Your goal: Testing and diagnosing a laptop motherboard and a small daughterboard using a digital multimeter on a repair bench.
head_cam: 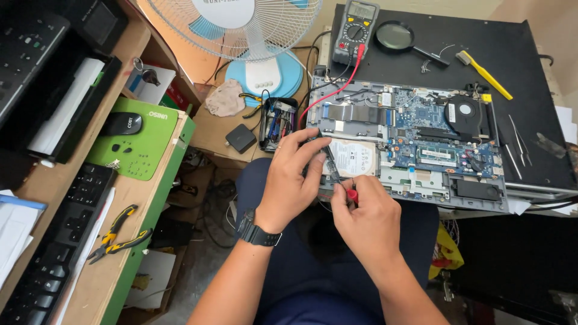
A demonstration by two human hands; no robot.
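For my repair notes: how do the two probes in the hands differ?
The black probe is in the left hand and slants up over the hard drive. The red probe is in the right hand, mostly hidden, near the laptop's front edge. Both are pinched between fingers.

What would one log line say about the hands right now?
left hand: holds black probe | right hand: holds red probe | both at opened laptop near hard drive | multimeter behind
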